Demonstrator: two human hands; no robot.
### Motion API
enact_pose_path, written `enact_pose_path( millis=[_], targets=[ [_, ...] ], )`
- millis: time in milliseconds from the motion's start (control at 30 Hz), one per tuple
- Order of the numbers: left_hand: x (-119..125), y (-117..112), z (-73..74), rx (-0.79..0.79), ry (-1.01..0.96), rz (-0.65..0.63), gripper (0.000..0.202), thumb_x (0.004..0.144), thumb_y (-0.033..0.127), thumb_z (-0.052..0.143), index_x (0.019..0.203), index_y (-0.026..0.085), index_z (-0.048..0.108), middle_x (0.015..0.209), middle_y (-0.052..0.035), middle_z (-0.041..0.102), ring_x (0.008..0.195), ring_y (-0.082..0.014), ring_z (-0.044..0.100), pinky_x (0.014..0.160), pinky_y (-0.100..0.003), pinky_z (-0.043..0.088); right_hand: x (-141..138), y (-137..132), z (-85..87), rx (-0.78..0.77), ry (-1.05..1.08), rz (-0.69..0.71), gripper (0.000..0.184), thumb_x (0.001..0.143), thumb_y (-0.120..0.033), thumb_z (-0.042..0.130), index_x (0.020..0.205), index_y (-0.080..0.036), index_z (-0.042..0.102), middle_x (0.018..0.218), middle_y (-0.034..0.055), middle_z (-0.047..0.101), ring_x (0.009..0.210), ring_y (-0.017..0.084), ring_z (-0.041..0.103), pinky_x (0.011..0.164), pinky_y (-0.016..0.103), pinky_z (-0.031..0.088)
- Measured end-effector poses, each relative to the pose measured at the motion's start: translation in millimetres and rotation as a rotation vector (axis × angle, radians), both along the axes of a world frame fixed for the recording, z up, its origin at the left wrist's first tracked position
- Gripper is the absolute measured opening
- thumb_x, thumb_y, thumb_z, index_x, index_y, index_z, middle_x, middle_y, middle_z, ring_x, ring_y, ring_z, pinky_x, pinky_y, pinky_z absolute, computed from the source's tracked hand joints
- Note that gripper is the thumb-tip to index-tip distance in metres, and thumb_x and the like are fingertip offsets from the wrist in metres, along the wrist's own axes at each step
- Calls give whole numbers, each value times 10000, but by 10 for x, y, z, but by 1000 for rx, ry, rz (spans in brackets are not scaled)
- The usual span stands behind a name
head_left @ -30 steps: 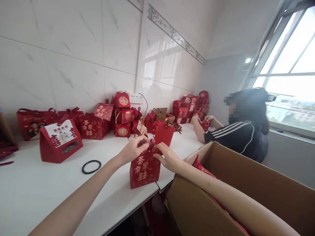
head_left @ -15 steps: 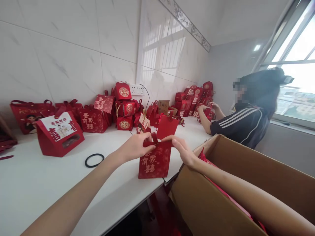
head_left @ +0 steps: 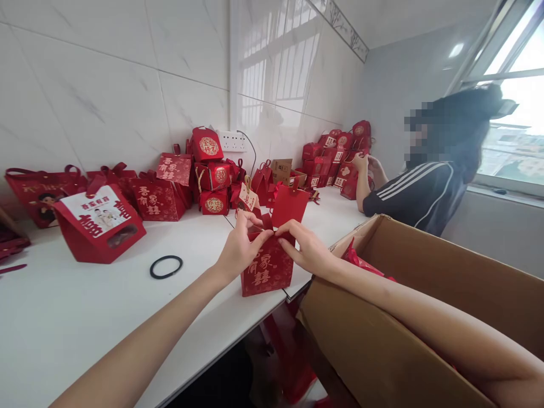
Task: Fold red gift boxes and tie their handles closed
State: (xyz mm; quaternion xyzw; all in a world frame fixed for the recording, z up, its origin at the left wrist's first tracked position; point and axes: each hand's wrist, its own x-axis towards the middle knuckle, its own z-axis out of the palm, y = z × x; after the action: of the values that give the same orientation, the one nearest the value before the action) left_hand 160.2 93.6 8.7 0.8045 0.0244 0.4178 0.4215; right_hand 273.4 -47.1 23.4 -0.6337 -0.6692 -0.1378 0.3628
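A red paper gift box (head_left: 267,266) with gold characters stands upright near the table's front edge. My left hand (head_left: 244,243) pinches its top edge from the left, beside a red ribbon loop (head_left: 267,220). From the right, my right hand (head_left: 306,246) pinches the same top edge, its fingertips close to the left ones at the middle. What lies between the fingertips is too small to make out. Behind the box rises a plain red flap (head_left: 289,205), and a cream tag (head_left: 249,198) on a gold cord is just left of it.
A black ring (head_left: 166,267) and a white-fronted red box (head_left: 100,221) are on the white table (head_left: 85,311). Red boxes (head_left: 211,175) are stacked along the wall. An open cardboard carton (head_left: 361,340) holding red items stands at right. Beyond it a person (head_left: 416,195) handles red boxes.
My right hand has moved left along the box's top edge, so both hands now meet near its middle. The camera view has shifted slightly.
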Motion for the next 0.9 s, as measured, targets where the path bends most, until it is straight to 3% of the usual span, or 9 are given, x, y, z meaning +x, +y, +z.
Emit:
enact_pose_path(
  millis=[200,333,567,733,900],
  targets=[
    [-8,-8,-20,315,-211,61,52,865,212,517,818,194,528,809,6,586,764,-107,570,712,-226,469,-20,-1,13,-16,-32,17,134,865,-127,433,963,-194,494,894,58,571,837,152,557,716,268,469],
    [-10,-29,0,402,-228,82,151,882,178,488,983,194,598,906,-26,622,860,-120,585,778,-245,483,-20,-3,19,7,-26,29,122,861,-120,435,934,-190,504,879,54,564,816,146,553,712,260,463],
    [-26,-52,-7,325,-187,93,225,881,194,481,1051,181,628,959,-46,638,896,-133,599,812,-263,498,-10,7,16,35,23,35,106,860,-131,456,896,-199,529,839,32,571,769,133,550,694,249,455],
    [-57,-63,-6,265,-157,17,273,839,144,478,1057,186,637,1002,-59,631,922,-146,605,828,-270,500,-20,6,29,45,29,48,122,855,-129,450,846,-204,546,809,24,577,742,128,553,674,245,453],
    [-68,-74,8,242,-122,-4,294,818,133,483,1070,195,621,979,-49,628,886,-147,599,810,-278,495,-51,-9,28,37,112,-10,151,827,-183,512,976,-205,498,878,35,612,778,143,579,678,255,465]
  ],
)
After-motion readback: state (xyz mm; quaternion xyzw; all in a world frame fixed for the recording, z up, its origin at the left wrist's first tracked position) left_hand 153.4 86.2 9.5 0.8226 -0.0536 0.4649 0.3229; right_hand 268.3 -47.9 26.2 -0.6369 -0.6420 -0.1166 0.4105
